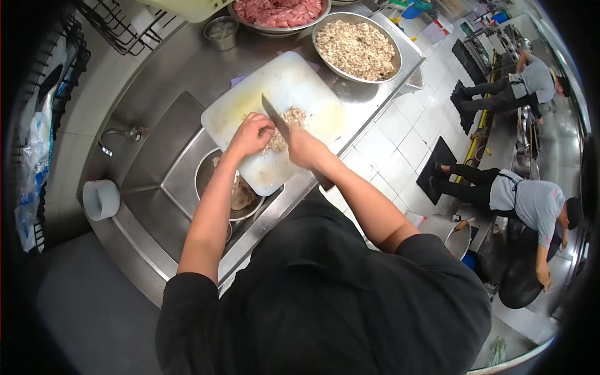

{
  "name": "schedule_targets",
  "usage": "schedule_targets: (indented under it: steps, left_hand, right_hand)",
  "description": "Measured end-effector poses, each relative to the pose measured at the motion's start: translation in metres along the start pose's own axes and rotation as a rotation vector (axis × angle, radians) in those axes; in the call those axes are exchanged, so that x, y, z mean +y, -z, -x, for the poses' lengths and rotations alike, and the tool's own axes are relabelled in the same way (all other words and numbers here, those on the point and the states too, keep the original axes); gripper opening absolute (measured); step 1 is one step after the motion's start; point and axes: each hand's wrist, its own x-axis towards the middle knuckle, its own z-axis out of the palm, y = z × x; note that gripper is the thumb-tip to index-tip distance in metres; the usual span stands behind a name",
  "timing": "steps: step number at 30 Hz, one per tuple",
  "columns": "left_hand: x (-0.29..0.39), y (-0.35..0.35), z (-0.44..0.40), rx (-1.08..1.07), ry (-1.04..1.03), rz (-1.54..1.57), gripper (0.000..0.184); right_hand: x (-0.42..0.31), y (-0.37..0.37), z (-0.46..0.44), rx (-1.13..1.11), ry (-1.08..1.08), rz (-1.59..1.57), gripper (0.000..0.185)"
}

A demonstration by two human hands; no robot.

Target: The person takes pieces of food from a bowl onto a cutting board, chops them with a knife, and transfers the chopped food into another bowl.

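Observation:
A white cutting board (284, 78) lies over the corner of the sink and the steel counter. In my right hand (307, 149) is a large kitchen knife (273, 114), its blade across the board and its handle end showing below my wrist. Small pale pieces of chopped meat (294, 115) lie on both sides of the blade. My left hand (253, 135) rests on the board left of the knife, fingers curled in; what they hold, if anything, is hidden. Under the board's near edge, a metal pot (201, 178) in the sink contains larger brown pieces.
Beyond the board stand a bowl of chopped pale meat (356, 51), a bowl of raw pink meat (281, 11) and a small metal cup (222, 32). A faucet (115, 139) and white container (101, 200) are at left. Two people (528, 199) work at right.

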Motion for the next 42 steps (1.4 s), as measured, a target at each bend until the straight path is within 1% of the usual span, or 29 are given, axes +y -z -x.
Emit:
schedule_targets:
  steps: [1,3,4,6,7,8,10,11,12,14,15,16,18,20,22,23,25,26,28,29,30,32,33,35,36,38,39,40,42]
  left_hand:
    - [-0.002,0.001,0.003,-0.045,0.022,-0.01,0.012]
    - [-0.005,-0.002,0.007,-0.04,0.042,0.004,0.012]
    - [-0.003,-0.002,0.008,-0.042,0.052,0.016,0.012]
    - [0.002,0.005,0.004,-0.092,0.081,-0.014,0.012]
    - [0.003,0.007,0.005,-0.14,0.111,-0.041,0.011]
    - [0.003,0.002,0.01,-0.145,0.11,-0.042,0.011]
    - [-0.005,0.0,0.006,-0.043,0.015,-0.016,0.014]
    - [-0.006,-0.001,0.008,-0.066,0.065,-0.013,0.014]
    - [-0.005,0.002,0.008,-0.064,0.068,-0.014,0.014]
    - [-0.001,0.0,0.012,-0.037,0.046,-0.005,0.014]
    - [0.0,0.0,0.013,-0.04,0.05,0.0,0.014]
    - [0.001,0.002,0.01,-0.058,0.056,-0.012,0.015]
    - [0.005,0.004,0.011,-0.076,0.053,-0.027,0.016]
    - [0.008,0.007,0.015,0.013,0.032,-0.001,0.017]
    - [0.015,0.011,0.021,-0.005,0.058,-0.007,0.017]
    - [0.017,0.012,0.024,-0.021,0.079,-0.015,0.017]
    - [0.018,0.007,0.027,-0.042,0.104,-0.018,0.017]
    - [0.017,0.004,0.027,-0.064,0.117,-0.022,0.018]
    - [0.009,-0.002,0.025,-0.064,0.08,-0.02,0.018]
    - [0.006,-0.001,0.026,-0.063,0.037,-0.025,0.019]
    - [0.007,0.0,0.031,-0.058,0.044,-0.028,0.019]
    - [0.004,0.009,0.023,-0.112,0.089,-0.015,0.021]
    - [0.005,0.014,0.023,-0.109,0.089,-0.021,0.021]
    - [0.012,0.018,0.031,-0.007,0.04,-0.051,0.024]
    - [0.01,0.018,0.033,-0.005,0.048,-0.05,0.024]
    - [0.007,0.017,0.037,-0.111,0.054,-0.036,0.026]
    - [0.005,0.016,0.038,-0.112,0.062,-0.034,0.026]
    - [0.004,0.014,0.038,-0.139,0.083,-0.036,0.026]
    - [0.005,0.013,0.037,-0.158,0.098,-0.045,0.027]
  right_hand:
    - [-0.003,-0.01,0.01,-0.011,0.002,0.004,0.035]
    - [-0.01,-0.031,0.019,-0.014,-0.067,0.031,0.033]
    - [-0.007,-0.038,0.009,-0.017,-0.062,0.032,0.033]
    - [0.009,-0.049,-0.024,0.174,0.045,-0.068,0.025]
    - [0.011,-0.041,-0.039,0.167,0.097,-0.093,0.022]
    - [0.015,-0.042,-0.033,0.168,0.094,-0.097,0.022]
    - [0.003,-0.022,-0.02,0.036,0.072,-0.027,0.021]
    - [-0.003,-0.025,-0.003,0.0,0.023,-0.017,0.028]
    - [0.001,-0.041,-0.007,-0.002,0.025,-0.017,0.028]
    - [0.02,-0.085,-0.018,0.266,0.043,-0.032,0.029]
    - [0.006,-0.06,-0.02,0.193,-0.036,-0.136,0.022]
    - [0.009,-0.051,-0.034,0.191,-0.038,-0.137,0.022]
    - [0.011,-0.033,-0.051,0.145,0.109,-0.066,0.02]
    - [0.01,-0.021,-0.045,0.152,0.129,-0.097,0.019]
    - [-0.012,-0.004,-0.009,-0.088,0.034,0.028,0.022]
    - [-0.013,-0.017,0.002,-0.098,0.036,0.03,0.022]
    - [-0.013,-0.045,0.013,-0.007,-0.054,0.006,0.031]
    - [-0.008,-0.053,0.001,-0.007,-0.049,0.009,0.031]
    - [0.01,-0.071,-0.025,0.166,-0.006,-0.141,0.03]
    - [0.014,-0.066,-0.041,0.172,0.045,-0.211,0.024]
    - [0.007,-0.046,-0.046,0.138,0.063,-0.14,0.024]
    - [0.012,-0.037,-0.054,0.122,0.131,-0.05,0.026]
    - [0.007,-0.029,-0.046,0.125,0.137,-0.05,0.026]
    - [-0.008,-0.021,-0.01,-0.032,0.072,-0.001,0.026]
    - [-0.012,-0.031,-0.001,-0.04,0.074,0.0,0.026]
    - [-0.024,-0.052,0.009,0.048,-0.037,-0.032,0.034]
    - [-0.013,-0.072,-0.004,0.132,0.015,-0.078,0.034]
    - [-0.007,-0.074,-0.017,0.125,0.011,-0.08,0.034]
    - [-0.002,-0.064,-0.05,0.147,0.095,-0.145,0.034]
